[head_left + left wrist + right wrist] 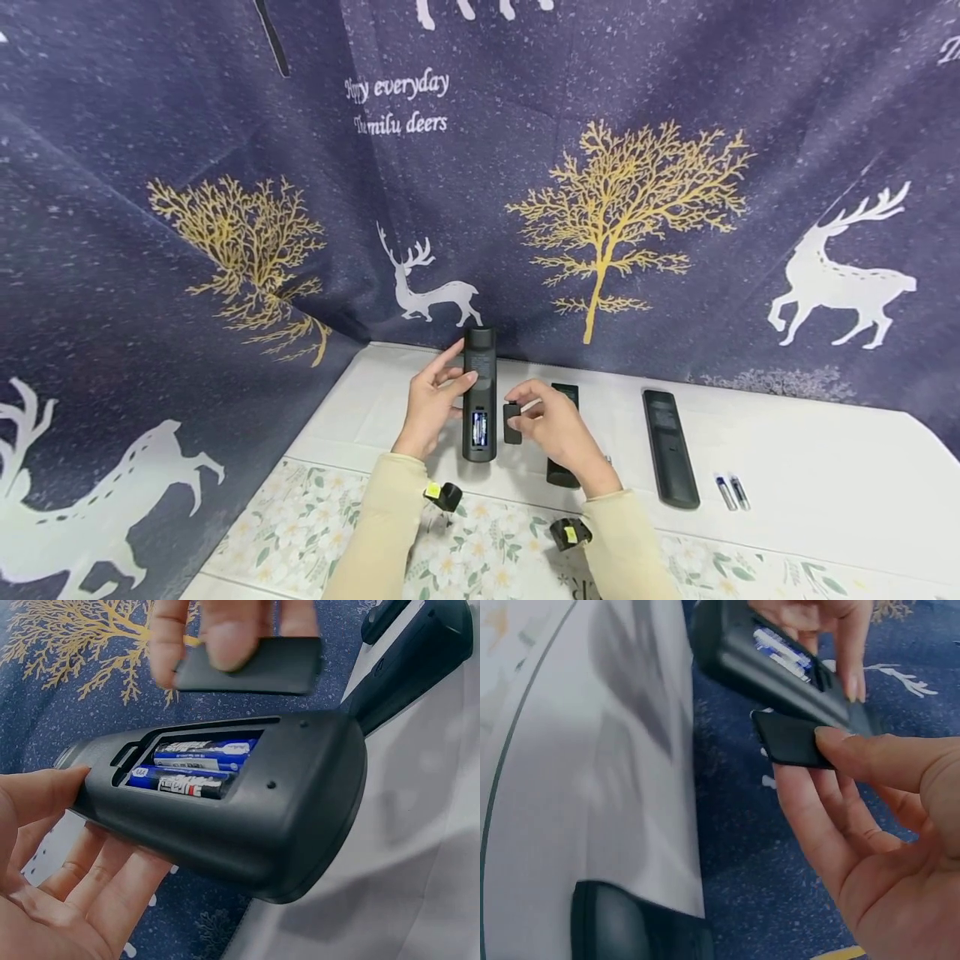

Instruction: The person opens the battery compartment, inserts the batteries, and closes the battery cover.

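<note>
My left hand [430, 406] grips a black remote control [480, 367] by its side, thumb on the back face and fingers beneath. The remote's back faces up with its battery bay uncovered. Two blue AAA batteries [191, 763] lie side by side in the bay, as the left wrist view shows. Between thumb and fingers, my right hand [558, 425] pinches a small black battery cover [791, 740]. The cover is held just right of the remote, apart from it, beside the bay.
Partly behind the right hand, a second black remote [564, 472] lies on the white table [810, 467]. Farther right lies a third remote [670, 450], with two loose batteries [731, 492] beside it. A dark printed cloth [480, 167] hangs behind the table.
</note>
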A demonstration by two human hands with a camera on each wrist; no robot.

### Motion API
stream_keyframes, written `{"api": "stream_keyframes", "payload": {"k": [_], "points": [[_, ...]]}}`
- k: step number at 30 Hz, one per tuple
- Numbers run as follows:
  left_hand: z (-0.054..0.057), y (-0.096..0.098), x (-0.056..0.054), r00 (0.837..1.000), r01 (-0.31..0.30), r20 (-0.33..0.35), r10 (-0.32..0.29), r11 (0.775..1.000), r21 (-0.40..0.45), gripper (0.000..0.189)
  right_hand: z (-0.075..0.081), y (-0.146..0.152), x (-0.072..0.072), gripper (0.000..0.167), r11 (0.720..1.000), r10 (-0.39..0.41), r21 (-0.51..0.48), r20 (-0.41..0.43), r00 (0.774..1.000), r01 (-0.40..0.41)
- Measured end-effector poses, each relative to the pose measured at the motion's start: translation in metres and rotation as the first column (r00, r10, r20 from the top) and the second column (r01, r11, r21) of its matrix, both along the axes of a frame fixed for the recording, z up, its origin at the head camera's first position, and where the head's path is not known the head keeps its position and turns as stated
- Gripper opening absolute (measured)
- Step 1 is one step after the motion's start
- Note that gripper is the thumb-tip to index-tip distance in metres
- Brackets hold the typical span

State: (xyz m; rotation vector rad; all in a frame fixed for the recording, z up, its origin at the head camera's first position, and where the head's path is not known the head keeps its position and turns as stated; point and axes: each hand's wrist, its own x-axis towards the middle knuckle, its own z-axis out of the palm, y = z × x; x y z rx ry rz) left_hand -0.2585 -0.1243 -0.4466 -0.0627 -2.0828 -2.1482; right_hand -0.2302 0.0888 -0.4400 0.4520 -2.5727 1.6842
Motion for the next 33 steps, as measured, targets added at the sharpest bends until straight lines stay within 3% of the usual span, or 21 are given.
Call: {"api": "stream_keyframes", "payload": {"k": [4, 10, 23, 29, 33], "points": [[0.0, 0.001, 0.0, 1.0, 0.002, -0.003, -0.002, 1.0, 0.003, 0.058, 0.004, -0.001, 0.003, 0.028, 0.996, 0.067, -0.058, -0.005, 0.998, -0.067], [0.001, 0.001, -0.001, 1.0, 0.004, -0.011, -0.004, 1.0, -0.001, 0.058, 0.004, -0.005, 0.004, 0.023, 0.988, 0.138, -0.062, -0.018, 0.99, -0.139], [-0.001, 0.002, 0.001, 1.0, 0.016, -0.007, -0.016, 1.0, 0.007, 0.057, -0.003, -0.016, 0.008, 0.023, 0.986, 0.155, -0.062, -0.012, 0.988, -0.156], [0.0, 0.002, 0.002, 1.0, 0.023, -0.009, -0.023, 1.0, 0.002, 0.058, -0.006, -0.022, 0.008, 0.025, 0.983, 0.179, -0.02, -0.116, 0.977, -0.183], [0.0, 0.003, 0.002, 0.999, 0.035, -0.012, -0.035, 0.999, -0.003, 0.058, -0.008, -0.025, 0.008, 0.027, 0.989, 0.148, 0.055, -0.207, 0.967, -0.14]]}}
